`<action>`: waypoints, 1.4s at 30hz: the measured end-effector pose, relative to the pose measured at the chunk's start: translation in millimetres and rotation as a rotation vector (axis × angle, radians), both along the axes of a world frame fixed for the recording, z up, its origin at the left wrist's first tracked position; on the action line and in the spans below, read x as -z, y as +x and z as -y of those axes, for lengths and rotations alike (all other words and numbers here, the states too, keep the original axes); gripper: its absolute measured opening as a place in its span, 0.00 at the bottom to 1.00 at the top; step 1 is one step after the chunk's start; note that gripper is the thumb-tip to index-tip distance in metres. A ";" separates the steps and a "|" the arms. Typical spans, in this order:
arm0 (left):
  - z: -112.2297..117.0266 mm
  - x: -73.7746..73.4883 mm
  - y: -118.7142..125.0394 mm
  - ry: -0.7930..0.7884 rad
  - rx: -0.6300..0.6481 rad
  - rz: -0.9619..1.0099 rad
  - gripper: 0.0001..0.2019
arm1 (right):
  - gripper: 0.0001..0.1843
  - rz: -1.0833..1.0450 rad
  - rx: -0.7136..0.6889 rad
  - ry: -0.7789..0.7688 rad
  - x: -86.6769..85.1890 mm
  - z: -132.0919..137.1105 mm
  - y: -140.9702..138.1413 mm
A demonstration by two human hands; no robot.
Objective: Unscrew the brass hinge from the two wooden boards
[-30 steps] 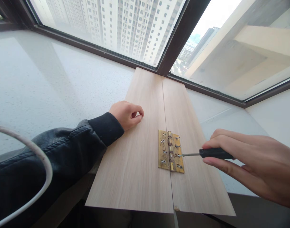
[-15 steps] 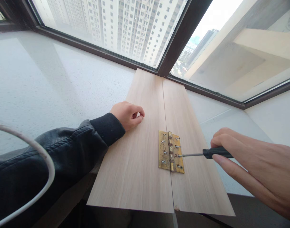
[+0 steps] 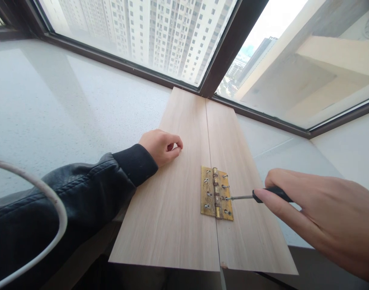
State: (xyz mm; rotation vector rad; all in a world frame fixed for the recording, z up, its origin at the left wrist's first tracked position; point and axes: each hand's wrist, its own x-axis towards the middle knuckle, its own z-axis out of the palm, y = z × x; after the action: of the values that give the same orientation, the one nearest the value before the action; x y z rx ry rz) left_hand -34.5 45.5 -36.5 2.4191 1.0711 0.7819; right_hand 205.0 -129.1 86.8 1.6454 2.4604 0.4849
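My right hand (image 3: pixel 317 217) is closed around the black handle of a screwdriver (image 3: pixel 273 195). The screwdriver's metal shaft points left, its tip at a screw (image 3: pixel 227 198) in the right leaf of a worn brass hinge (image 3: pixel 209 191). Several screws stand partly raised in both leaves. The hinge lies across the seam between two pale wooden boards (image 3: pixel 184 225). On the left board rests my left hand (image 3: pixel 160 146), fingers curled and the thumb and forefinger brought together; whatever is between them, if anything, is too small to make out.
The boards lie on a white speckled sill (image 3: pixel 118 108), their near ends jutting past its edge. Dark window frames (image 3: pixel 126 66) border the far side. A white cable (image 3: pixel 62 217) loops in front of my left sleeve at the lower left.
My right hand has turned on the screwdriver handle, its thumb now over the handle's front end. The tip stays at the same screw. My left hand keeps its place.
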 end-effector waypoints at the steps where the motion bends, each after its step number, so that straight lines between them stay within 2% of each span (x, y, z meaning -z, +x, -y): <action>1: -0.1 0.0 0.0 0.001 0.000 0.002 0.10 | 0.16 -0.028 0.044 -0.050 -0.6 1.8 1.5; 4: -0.3 0.0 0.0 0.003 -0.004 0.002 0.09 | 0.12 -0.156 0.126 -0.223 -5.7 6.0 8.1; 7: -0.4 0.1 0.0 0.000 -0.004 0.002 0.09 | 0.10 -0.287 0.089 -0.285 -11.0 4.5 15.9; 10: -0.4 0.1 -0.1 0.006 0.002 0.004 0.09 | 0.08 -0.340 -0.011 -0.247 -12.8 -1.4 23.7; 13: -0.5 0.2 -0.2 0.013 -0.001 0.006 0.09 | 0.09 -0.307 -0.083 -0.198 -10.9 -5.0 27.2; 17: -0.5 0.8 -0.4 0.012 0.008 0.012 0.09 | 0.10 -0.297 -0.076 -0.166 -6.4 -4.7 18.2; 23: -0.4 0.7 -0.4 0.010 0.002 0.005 0.09 | 0.22 -0.241 -0.005 0.043 -1.3 -11.1 -2.9; 27: -0.5 0.2 -0.5 0.009 0.007 0.004 0.10 | 0.19 -0.142 -0.003 0.068 3.1 -11.8 -0.2; 32: -0.6 0.2 -0.7 0.009 0.005 0.010 0.10 | 0.16 -0.148 -0.068 0.131 8.0 -0.2 11.7; 38: -0.7 1.5 -0.6 0.025 0.016 0.024 0.10 | 0.17 -0.194 -0.076 -0.077 -5.5 5.9 23.1; 42: -0.2 0.5 -0.5 0.012 0.010 0.007 0.10 | 0.10 -0.202 -0.125 -0.127 -16.3 -0.5 31.7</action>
State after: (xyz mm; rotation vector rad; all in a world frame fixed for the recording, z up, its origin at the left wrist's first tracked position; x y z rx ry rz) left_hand -35.0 45.7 -37.0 2.4282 1.0533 0.7945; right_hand 236.7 -128.6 103.1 1.5674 2.6871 0.1782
